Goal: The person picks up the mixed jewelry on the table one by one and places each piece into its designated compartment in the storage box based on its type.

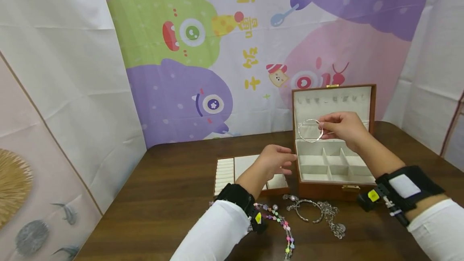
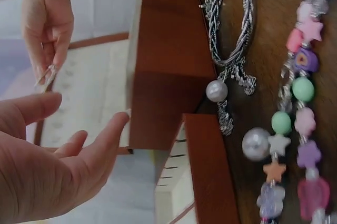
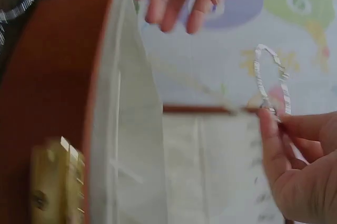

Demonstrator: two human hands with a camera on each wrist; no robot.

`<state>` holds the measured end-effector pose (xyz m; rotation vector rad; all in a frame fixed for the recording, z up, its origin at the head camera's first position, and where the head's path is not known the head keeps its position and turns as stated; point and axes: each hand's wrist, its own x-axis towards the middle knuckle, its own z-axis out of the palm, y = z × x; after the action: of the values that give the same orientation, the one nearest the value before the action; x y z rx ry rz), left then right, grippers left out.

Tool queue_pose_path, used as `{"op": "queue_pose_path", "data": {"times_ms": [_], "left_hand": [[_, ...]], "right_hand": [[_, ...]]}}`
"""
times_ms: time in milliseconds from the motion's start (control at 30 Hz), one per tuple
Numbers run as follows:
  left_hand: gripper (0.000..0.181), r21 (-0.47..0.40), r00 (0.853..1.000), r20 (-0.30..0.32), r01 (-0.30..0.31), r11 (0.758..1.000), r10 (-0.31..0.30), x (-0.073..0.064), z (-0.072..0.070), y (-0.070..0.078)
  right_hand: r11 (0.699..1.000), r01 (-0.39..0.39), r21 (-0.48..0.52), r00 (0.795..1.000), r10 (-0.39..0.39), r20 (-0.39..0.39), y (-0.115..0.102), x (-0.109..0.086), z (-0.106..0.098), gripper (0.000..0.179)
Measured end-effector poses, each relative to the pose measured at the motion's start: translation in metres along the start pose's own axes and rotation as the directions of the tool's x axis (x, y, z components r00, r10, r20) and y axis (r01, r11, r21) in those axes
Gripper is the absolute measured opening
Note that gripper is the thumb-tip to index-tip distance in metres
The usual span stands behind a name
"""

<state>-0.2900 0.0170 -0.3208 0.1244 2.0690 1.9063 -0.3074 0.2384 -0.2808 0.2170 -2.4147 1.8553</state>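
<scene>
My right hand [image 1: 344,128] pinches a thin silver bangle [image 1: 299,133] between thumb and fingers, holding it up in front of the raised lid of a brown jewelry box [image 1: 322,191]. The right wrist view shows the bangle [image 3: 258,74] standing up from the fingertips. Beside the box's left side, my left hand [image 1: 273,160] hovers over a shallow jewelry tray [image 1: 277,191], fingers spread and holding nothing. Cream compartments [image 1: 313,160] fill the box, and small hooks line its lid. Part of the tray is hidden behind the left hand and wrist.
In front of the box lie a braided silver bangle [image 1: 304,219] and a tangle of silver chain [image 1: 330,212]. A colourful beaded string [image 1: 288,230] curves along the dark wooden table [image 1: 174,196], partly under the left forearm. A printed cloth [image 1: 261,116] hangs behind.
</scene>
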Motion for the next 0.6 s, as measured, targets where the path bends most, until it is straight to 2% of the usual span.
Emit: {"op": "queue_pose_path", "data": {"times_ms": [100, 200, 267, 367, 433, 467, 533, 600], "left_hand": [[0.037, 0.031, 0.999, -0.008, 0.047, 0.998, -0.047, 0.008, 0.009, -0.004], [0.035, 0.056, 0.998, -0.017, 0.069, 0.996, -0.068, 0.012, 0.019, -0.009], [0.032, 0.063, 0.996, -0.035, 0.08, 0.995, -0.078, 0.013, 0.024, -0.01], [0.025, 0.084, 0.994, -0.07, 0.085, 0.993, -0.079, 0.015, 0.029, -0.012], [0.017, 0.11, 0.993, -0.083, 0.089, 0.99, -0.08, 0.017, 0.03, -0.012], [0.013, 0.13, 0.993, -0.082, 0.091, 0.987, -0.081, 0.017, 0.03, -0.013], [0.007, 0.162, 0.994, -0.074, 0.096, 0.982, -0.085, 0.019, 0.03, -0.014], [0.008, 0.185, 0.994, -0.062, 0.101, 0.978, -0.091, 0.021, 0.029, -0.015]], "right_hand": [[0.992, -0.118, -0.05, 0.991, 0.121, 0.061, 0.007, 0.014, -0.011, 0.038], [0.97, -0.233, -0.075, 0.962, 0.241, 0.126, 0.015, 0.025, -0.019, 0.034], [0.949, -0.298, -0.102, 0.932, 0.312, 0.183, 0.02, 0.032, -0.023, 0.029], [0.914, -0.385, -0.129, 0.876, 0.406, 0.261, 0.028, 0.039, -0.027, 0.016], [0.888, -0.434, -0.149, 0.839, 0.459, 0.293, 0.033, 0.042, -0.029, 0.011], [0.878, -0.454, -0.149, 0.828, 0.478, 0.294, 0.036, 0.043, -0.029, 0.009], [0.867, -0.474, -0.153, 0.819, 0.498, 0.284, 0.04, 0.043, -0.026, 0.011], [0.864, -0.476, -0.161, 0.821, 0.503, 0.27, 0.042, 0.043, -0.021, 0.014]]}}
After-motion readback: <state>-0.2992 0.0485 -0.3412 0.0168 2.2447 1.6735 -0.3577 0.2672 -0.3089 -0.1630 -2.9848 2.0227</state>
